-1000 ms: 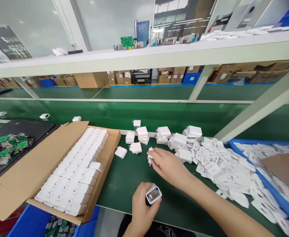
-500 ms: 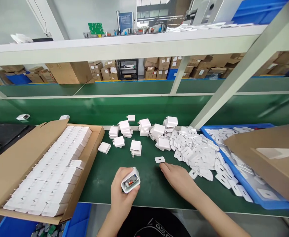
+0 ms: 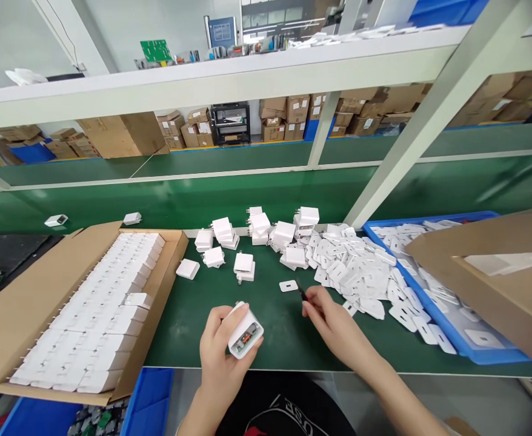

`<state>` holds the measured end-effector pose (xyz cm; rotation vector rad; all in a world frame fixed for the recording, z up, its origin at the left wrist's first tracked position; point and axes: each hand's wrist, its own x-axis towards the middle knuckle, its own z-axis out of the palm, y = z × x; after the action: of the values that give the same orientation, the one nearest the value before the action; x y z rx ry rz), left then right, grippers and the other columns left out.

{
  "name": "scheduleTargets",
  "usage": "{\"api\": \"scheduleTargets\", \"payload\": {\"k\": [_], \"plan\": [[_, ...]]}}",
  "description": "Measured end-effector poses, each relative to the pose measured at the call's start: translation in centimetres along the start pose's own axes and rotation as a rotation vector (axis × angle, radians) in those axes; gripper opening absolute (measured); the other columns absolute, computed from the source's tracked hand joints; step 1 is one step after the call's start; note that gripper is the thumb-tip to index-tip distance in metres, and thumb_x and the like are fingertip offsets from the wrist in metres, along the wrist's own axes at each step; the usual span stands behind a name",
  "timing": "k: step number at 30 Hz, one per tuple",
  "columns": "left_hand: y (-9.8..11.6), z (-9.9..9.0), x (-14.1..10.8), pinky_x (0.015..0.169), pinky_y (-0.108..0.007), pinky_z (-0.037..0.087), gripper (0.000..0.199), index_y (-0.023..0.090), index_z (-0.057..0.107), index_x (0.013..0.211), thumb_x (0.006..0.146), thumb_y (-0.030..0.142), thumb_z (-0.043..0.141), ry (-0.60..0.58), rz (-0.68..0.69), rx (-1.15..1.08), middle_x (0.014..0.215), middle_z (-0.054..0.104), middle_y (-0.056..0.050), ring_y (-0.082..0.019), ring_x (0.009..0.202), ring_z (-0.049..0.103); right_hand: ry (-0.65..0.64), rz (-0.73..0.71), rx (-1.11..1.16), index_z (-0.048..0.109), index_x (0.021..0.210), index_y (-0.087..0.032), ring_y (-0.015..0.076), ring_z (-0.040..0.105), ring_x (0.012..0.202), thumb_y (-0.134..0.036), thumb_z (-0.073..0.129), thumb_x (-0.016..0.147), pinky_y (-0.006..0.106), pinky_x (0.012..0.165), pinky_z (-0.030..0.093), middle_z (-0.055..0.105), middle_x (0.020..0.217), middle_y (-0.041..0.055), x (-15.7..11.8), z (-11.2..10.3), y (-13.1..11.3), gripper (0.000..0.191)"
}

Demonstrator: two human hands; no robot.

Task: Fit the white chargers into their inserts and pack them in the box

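My left hand (image 3: 227, 345) is closed around a white charger housing (image 3: 246, 332). The housing's open end faces me, with electronic parts showing inside. Between the fingertips of my right hand (image 3: 327, 321) is a thin black tool (image 3: 301, 290); too little of it shows to tell its exact kind. Just left of the tool's tip, a flat white cover plate (image 3: 288, 286) with a small slot lies on the green table (image 3: 266, 309). Behind both hands, white chargers (image 3: 244, 266) stand in small groups. A heap of loose white cover plates (image 3: 357, 266) spreads to the right.
On the left, an open cardboard box (image 3: 175, 260) holds rows of white chargers. A blue tray (image 3: 470, 351) of cover plates is at the right, partly under a cardboard piece (image 3: 511, 272). A slanted white post (image 3: 397, 145) rises behind the heap. Below the box sits a blue bin (image 3: 150, 399).
My right hand has come away from the cover plate's edge and now has the thin black tool in its fingers. The charger housing has tilted a little in my left hand. The camera view has shifted.
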<state>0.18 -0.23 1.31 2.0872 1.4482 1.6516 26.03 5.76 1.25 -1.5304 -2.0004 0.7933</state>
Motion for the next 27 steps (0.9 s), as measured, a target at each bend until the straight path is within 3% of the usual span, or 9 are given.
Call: {"api": "scheduleTargets", "payload": {"k": [4, 7, 10, 12, 14, 18, 27], "plan": [[0.6, 0.5, 0.3, 0.064, -0.025, 0.053, 0.041, 0.027, 0.063, 0.135, 0.095, 0.02, 0.07, 0.019, 0.02, 0.016, 0.106, 0.058, -0.004, -0.016, 0.082, 0.063, 0.182, -0.076, 0.563, 0.065, 0.098, -0.022, 0.0136, 0.054, 0.059, -0.049, 0.051, 0.107, 0.03, 0.058, 0.047, 0.062, 0.091, 0.0042, -1.8, -0.3, -3.0, 0.031], [1.0, 1.0, 0.4, 0.068, -0.026, 0.054, 0.041, 0.027, 0.063, 0.135, 0.095, 0.019, 0.07, 0.031, 0.039, 0.019, 0.108, 0.058, -0.004, -0.016, 0.085, 0.063, 0.311, -0.216, 0.749, 0.076, 0.094, -0.021, 0.0136, 0.057, 0.069, -0.044, 0.041, 0.111, 0.029, 0.062, 0.05, 0.059, 0.101, 0.0068, -3.5, 1.0, -5.1, 0.045], [1.2, 1.4, 0.4, 0.072, -0.027, 0.056, 0.043, 0.027, 0.064, 0.135, 0.094, 0.018, 0.072, 0.021, 0.044, 0.023, 0.111, 0.057, -0.005, -0.017, 0.089, 0.063, 0.355, -0.338, 0.824, 0.077, 0.108, -0.026, 0.017, 0.06, 0.082, -0.036, 0.039, 0.113, 0.029, 0.073, 0.053, 0.061, 0.091, 0.005, -4.9, 3.0, -6.7, 0.039], [1.2, 1.5, 0.3, 0.072, -0.026, 0.057, 0.044, 0.028, 0.063, 0.137, 0.095, 0.019, 0.072, 0.0, 0.04, 0.016, 0.113, 0.056, -0.005, -0.017, 0.091, 0.063, 0.335, -0.44, 0.866, 0.073, 0.115, -0.027, 0.0181, 0.061, 0.086, -0.034, 0.043, 0.112, 0.038, 0.095, 0.055, 0.065, 0.09, 0.0036, -5.3, 4.1, -7.3, 0.031], [1.2, 1.5, 0.1, 0.072, -0.026, 0.057, 0.044, 0.028, 0.063, 0.138, 0.095, 0.02, 0.072, -0.015, 0.032, 0.002, 0.114, 0.056, -0.005, -0.017, 0.092, 0.063, 0.312, -0.52, 0.913, 0.07, 0.117, -0.028, 0.0187, 0.062, 0.088, -0.034, 0.045, 0.111, 0.049, 0.111, 0.049, 0.065, 0.091, 0.0027, -5.5, 4.7, -7.7, 0.027], [1.0, 1.4, -0.2, 0.073, -0.026, 0.058, 0.045, 0.03, 0.063, 0.138, 0.095, 0.019, 0.071, -0.026, 0.018, -0.007, 0.116, 0.055, -0.005, -0.016, 0.092, 0.064, 0.3, -0.545, 0.987, 0.068, 0.118, -0.027, 0.0196, 0.059, 0.09, -0.031, 0.041, 0.112, 0.052, 0.108, 0.053, 0.063, 0.094, 0.0041, -5.4, 4.9, -7.7, 0.029], [1.0, 1.7, -0.4, 0.073, -0.027, 0.06, 0.049, 0.031, 0.063, 0.139, 0.093, 0.016, 0.072, -0.019, 0.019, 0.015, 0.116, 0.055, -0.005, -0.016, 0.09, 0.065, 0.283, -0.512, 0.917, 0.066, 0.12, -0.028, 0.0207, 0.057, 0.094, -0.026, 0.04, 0.111, 0.055, 0.11, 0.05, 0.06, 0.099, 0.0049, -5.4, 5.1, -7.3, 0.028]]}}
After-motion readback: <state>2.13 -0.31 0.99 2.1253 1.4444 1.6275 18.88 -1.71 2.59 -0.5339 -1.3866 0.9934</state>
